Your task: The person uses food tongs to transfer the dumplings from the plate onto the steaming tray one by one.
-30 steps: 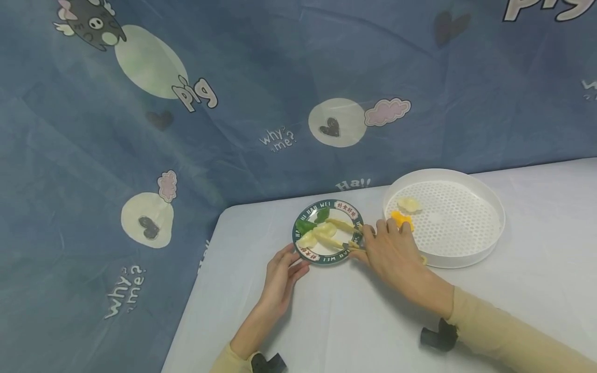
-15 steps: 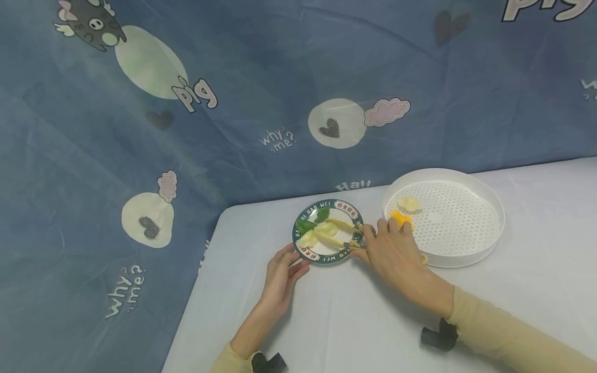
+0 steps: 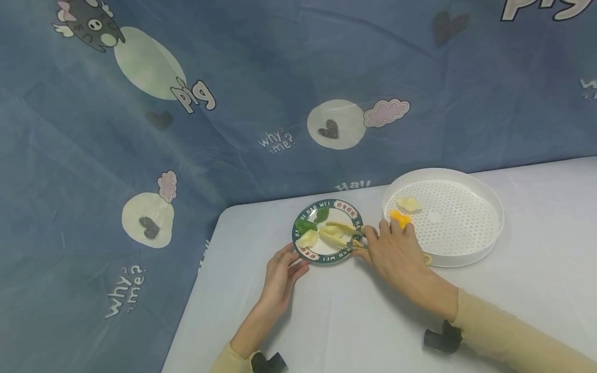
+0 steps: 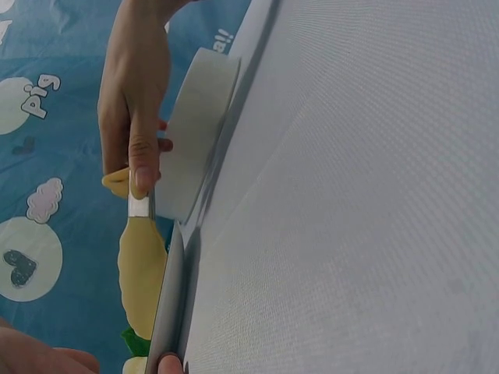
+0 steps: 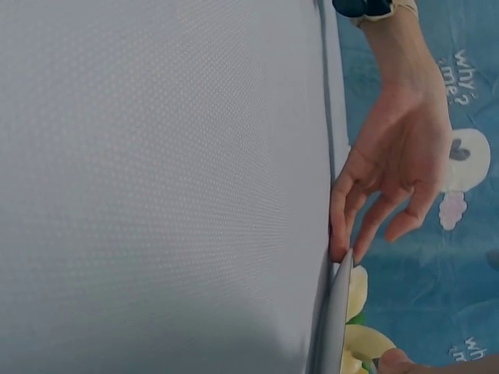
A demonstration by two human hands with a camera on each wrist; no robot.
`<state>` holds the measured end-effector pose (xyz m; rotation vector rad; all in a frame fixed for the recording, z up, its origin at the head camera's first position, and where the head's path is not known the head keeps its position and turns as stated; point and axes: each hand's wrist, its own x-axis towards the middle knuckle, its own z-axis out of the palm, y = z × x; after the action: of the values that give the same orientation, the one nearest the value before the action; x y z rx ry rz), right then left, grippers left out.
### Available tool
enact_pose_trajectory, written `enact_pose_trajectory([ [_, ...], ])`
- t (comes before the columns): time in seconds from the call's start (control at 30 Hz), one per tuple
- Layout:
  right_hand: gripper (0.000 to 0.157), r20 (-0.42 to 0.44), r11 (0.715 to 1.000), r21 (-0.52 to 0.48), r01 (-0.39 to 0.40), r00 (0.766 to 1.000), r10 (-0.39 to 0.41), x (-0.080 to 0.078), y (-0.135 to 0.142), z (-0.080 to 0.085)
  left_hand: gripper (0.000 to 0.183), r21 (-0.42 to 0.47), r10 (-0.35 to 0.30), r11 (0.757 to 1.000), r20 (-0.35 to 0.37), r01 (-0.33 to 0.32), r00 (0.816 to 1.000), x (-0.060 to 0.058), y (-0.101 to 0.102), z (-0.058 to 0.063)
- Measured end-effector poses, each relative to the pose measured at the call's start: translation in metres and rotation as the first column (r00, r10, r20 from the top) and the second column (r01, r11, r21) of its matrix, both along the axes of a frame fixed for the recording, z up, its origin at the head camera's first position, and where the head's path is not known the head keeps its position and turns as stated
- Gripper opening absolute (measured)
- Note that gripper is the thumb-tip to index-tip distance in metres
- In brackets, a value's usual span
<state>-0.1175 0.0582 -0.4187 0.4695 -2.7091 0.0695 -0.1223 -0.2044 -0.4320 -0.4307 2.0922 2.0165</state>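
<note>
In the head view my left hand [image 3: 278, 280] pinches the near-left rim of a small green-edged plate [image 3: 331, 257]; the right wrist view shows its fingers above and below the rim. My right hand [image 3: 396, 256] holds yellow tongs [image 3: 342, 226], whose metal section shows in the left wrist view. Their two tips reach over the plate, on either side of a pale yellow dumpling-shaped piece [image 3: 337, 234]. Left of it lie another pale piece [image 3: 308, 239] and green pieces [image 3: 305, 226].
A round white perforated tray [image 3: 466, 217] stands right of the plate, close behind my right hand. In it lie a pale piece [image 3: 409, 204] and an orange piece [image 3: 400, 218]. A blue printed cloth [image 3: 261, 77] hangs behind the white table [image 3: 354, 331].
The tongs and my right hand have shifted slightly right. The pale piece between the tips has moved right, away from the other pale piece. My left hand stays at the rim.
</note>
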Motion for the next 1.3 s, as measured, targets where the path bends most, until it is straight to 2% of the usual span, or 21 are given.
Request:
enact_pose_trajectory([
  [0.23, 0.056, 0.015, 1.000, 0.003, 0.006, 1.000, -0.006, 0.001, 0.003, 0.003, 0.065, 0.014, 0.008, 1.000, -0.005, -0.007, 1.000, 0.000, 0.000, 0.000],
  [0.63, 0.058, -0.017, 1.000, -0.003, 0.017, 1.000, -0.017, 0.005, 0.015, 0.012, 0.065, 0.012, 0.008, 1.000, -0.012, -0.008, 1.000, 0.000, 0.000, -0.002],
  [0.93, 0.057, 0.062, 0.998, -0.037, 0.042, 0.997, -0.040, 0.011, 0.035, 0.026, 0.066, 0.007, 0.008, 1.000, -0.008, -0.008, 1.000, 0.000, 0.000, -0.001],
  [1.03, 0.055, 0.051, 0.997, -0.050, 0.052, 0.997, -0.050, 0.012, 0.043, 0.029, 0.065, 0.008, 0.006, 1.000, -0.008, -0.006, 1.000, -0.001, 0.000, -0.001],
  [1.13, 0.054, -0.004, 0.997, -0.064, 0.049, 0.999, -0.049, 0.013, 0.051, 0.029, 0.065, 0.008, 0.005, 1.000, -0.009, -0.005, 1.000, -0.001, 0.000, -0.001],
  [1.3, 0.053, -0.003, 0.995, -0.082, 0.064, 0.998, -0.065, 0.012, 0.063, 0.031, 0.065, 0.010, 0.008, 1.000, -0.013, -0.008, 1.000, -0.001, -0.001, -0.003],
])
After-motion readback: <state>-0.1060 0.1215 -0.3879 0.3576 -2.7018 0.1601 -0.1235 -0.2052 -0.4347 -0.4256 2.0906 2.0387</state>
